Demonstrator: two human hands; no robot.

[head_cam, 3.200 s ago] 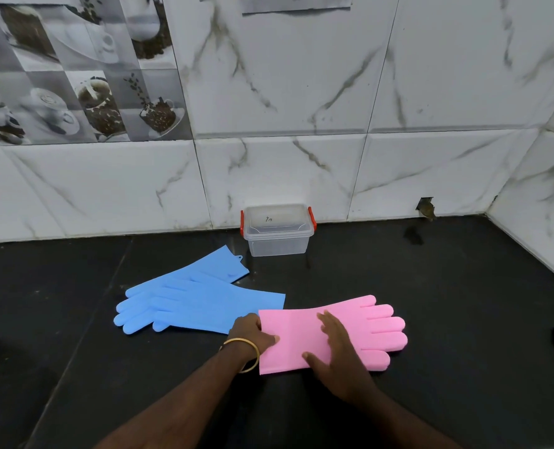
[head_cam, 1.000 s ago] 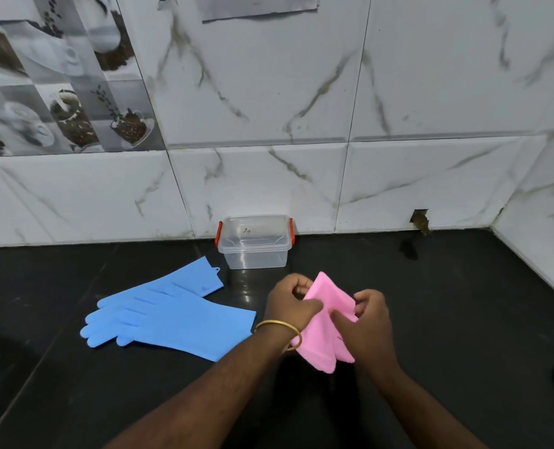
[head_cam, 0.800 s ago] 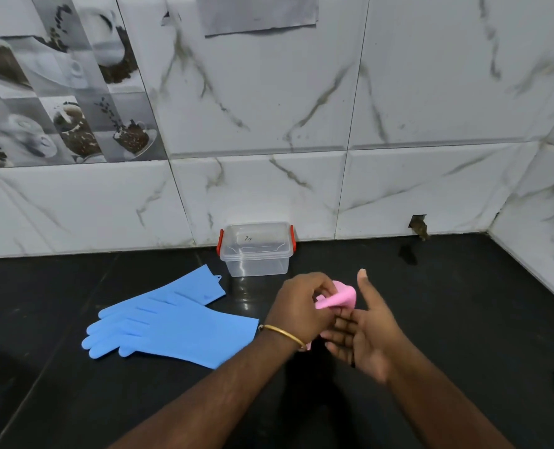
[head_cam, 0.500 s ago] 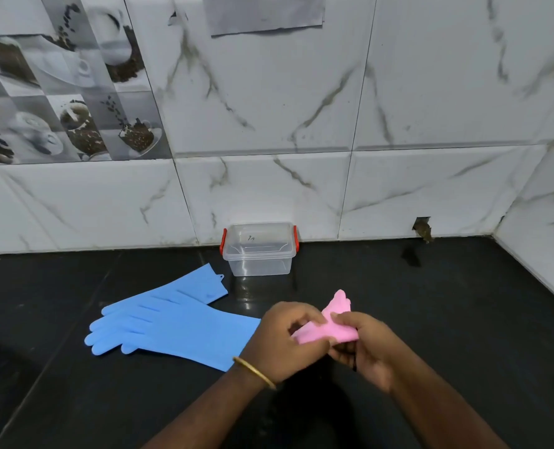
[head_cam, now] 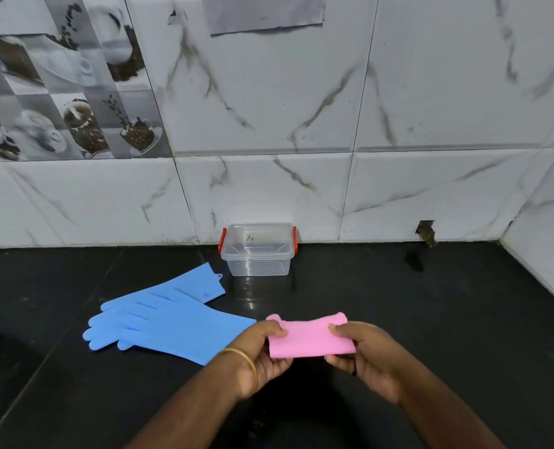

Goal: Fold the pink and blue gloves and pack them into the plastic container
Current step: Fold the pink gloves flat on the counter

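Done: pink gloves (head_cam: 311, 339) folded into a compact bundle, lower centre of frame, held above the black counter (head_cam: 431, 319).
Left: blue gloves (head_cam: 168, 319) flat and unfolded, centre left; plastic container (head_cam: 258, 251) looks empty, lid status unclear, centre by the wall.
Left hand (head_cam: 259, 354): pinches the bundle's left end, thumb on top.
Right hand (head_cam: 366, 354): pinches the right end, thumb on top, fingers beneath.
Bundle vs fingers: spans between both grips.
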